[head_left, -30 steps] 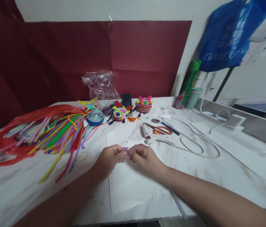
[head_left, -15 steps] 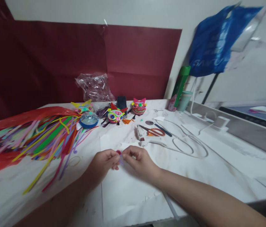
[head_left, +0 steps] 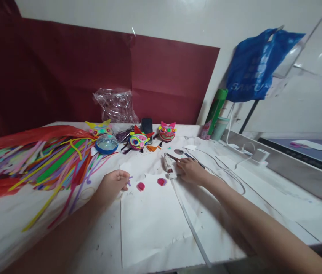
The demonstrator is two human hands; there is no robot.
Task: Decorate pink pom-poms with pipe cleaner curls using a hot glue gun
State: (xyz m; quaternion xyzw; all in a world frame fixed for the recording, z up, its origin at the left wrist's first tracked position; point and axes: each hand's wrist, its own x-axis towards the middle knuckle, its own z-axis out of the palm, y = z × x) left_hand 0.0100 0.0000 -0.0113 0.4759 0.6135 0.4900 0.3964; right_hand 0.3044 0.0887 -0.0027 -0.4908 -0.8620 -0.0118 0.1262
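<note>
The left hand (head_left: 113, 182) is above the left edge of a white paper sheet (head_left: 152, 224), its thumb and fingers pinched together on a short purple strip (head_left: 129, 182). The right hand (head_left: 191, 170) lies over the handle end of the scissors (head_left: 172, 156); whether its fingers have closed on the handles cannot be told, since the back of the hand covers them. A white glue gun (head_left: 167, 163) lies just beside the right hand, on its left.

Status of parts: two small red-and-pink pieces, a left piece (head_left: 140, 186) and a right piece (head_left: 161, 182), lie apart from each other near the far edge of the paper sheet. Both appear shaped, but neither is attached to anything. The purple strip is separate from both pieces, so work on the small parts appears to be only partway through.

At the rear of the tabletop (head_left: 263, 217), three animal-head ornaments, one yellow-eared (head_left: 100, 129), one red-eared (head_left: 138, 140) and one pink-eared (head_left: 167, 132), have eyes and ears fitted and appear finished. Stock is ample: many loose coloured strips (head_left: 60, 161) spread from a red plastic bag (head_left: 49, 132) at the left.
</note>
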